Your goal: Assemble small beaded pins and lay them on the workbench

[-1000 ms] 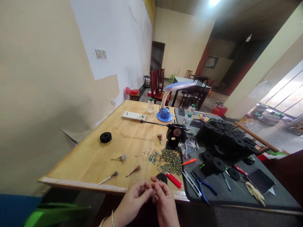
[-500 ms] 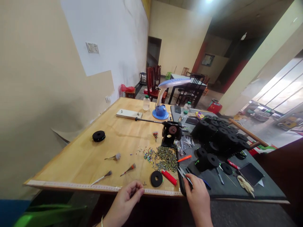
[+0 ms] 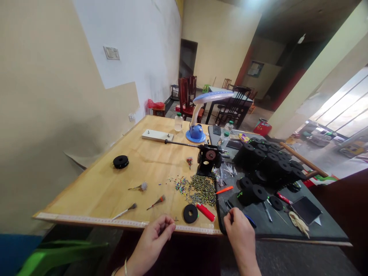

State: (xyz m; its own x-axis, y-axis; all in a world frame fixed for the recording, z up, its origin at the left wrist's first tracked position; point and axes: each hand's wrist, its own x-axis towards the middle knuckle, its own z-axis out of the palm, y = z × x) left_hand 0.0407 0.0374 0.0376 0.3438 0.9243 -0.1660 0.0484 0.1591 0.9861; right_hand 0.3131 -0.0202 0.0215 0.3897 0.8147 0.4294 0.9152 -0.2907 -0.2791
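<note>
Both hands sit at the near bench [image 3: 115, 191] edge: left hand [image 3: 156, 234] pinched on something unseen, right hand [image 3: 240, 234] curled over scissors [image 3: 229, 205] on the dark mat [image 3: 287, 227], grip unclear; best taken by the handles, not the blades

Cream-painted wall [image 3: 43, 96] along the left, with a large white patch [image 3: 138, 42] and a small switch plate [image 3: 111, 53]. Pale wooden bench [image 3: 94, 191] in the foreground, close against that wall. Beyond it, a dark doorway [image 3: 187, 57] in the far wall, red-brown chairs [image 3: 188, 92] and a dining table [image 3: 222, 93] ringed by darker chairs. Thick cream pillar [image 3: 316, 80] to the right. Past the pillar, bright daylight through a wide opening [image 3: 342, 115]. Dim ceiling [image 3: 287, 23] with one glowing lamp [image 3: 253, 2].
</note>
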